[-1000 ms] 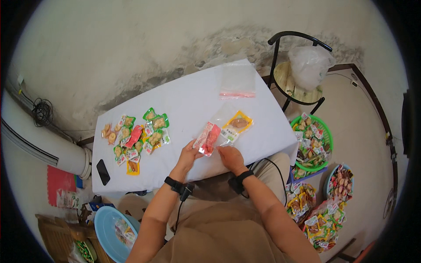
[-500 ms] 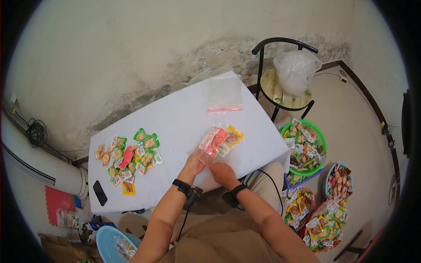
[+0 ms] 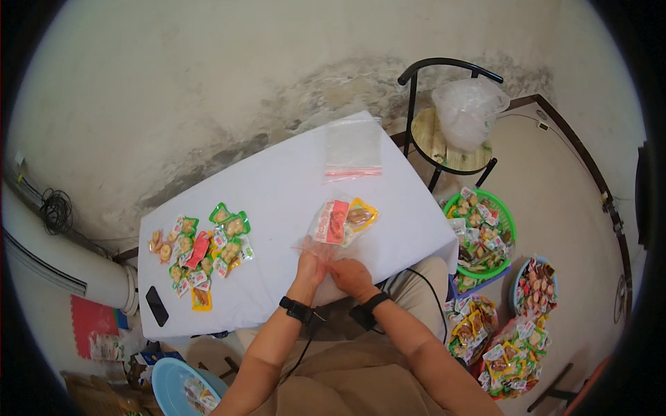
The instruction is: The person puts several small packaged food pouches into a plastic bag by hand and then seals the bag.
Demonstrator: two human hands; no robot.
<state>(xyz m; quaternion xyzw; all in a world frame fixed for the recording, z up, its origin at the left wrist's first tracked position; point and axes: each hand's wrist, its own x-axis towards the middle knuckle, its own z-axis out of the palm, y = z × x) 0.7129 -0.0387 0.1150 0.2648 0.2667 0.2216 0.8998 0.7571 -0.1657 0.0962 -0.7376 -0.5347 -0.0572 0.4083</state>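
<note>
A clear plastic bag (image 3: 321, 251) lies near the right end of the white table, its near edge gathered between my hands. Inside it are a red-and-white snack packet (image 3: 334, 222) and, to the right, a yellow-edged packet (image 3: 361, 215) with brown food. My left hand (image 3: 310, 270) is closed on the bag's near left edge. My right hand (image 3: 351, 276), fingers curled, pinches the same edge just to the right. A stack of flat clear bags (image 3: 353, 149) with red strips lies beyond.
Loose green, red and yellow snack packets (image 3: 201, 253) and a phone (image 3: 157, 306) lie on the table's left. Filled baskets (image 3: 512, 220) and basins stand on the floor at right. A chair (image 3: 433, 142) holds a plastic bag (image 3: 472, 111). A blue basin (image 3: 166, 388) is lower left.
The red packet has turned more upright and shifted slightly left in the bag. My left hand has moved slightly down and right, closer to my right hand.
</note>
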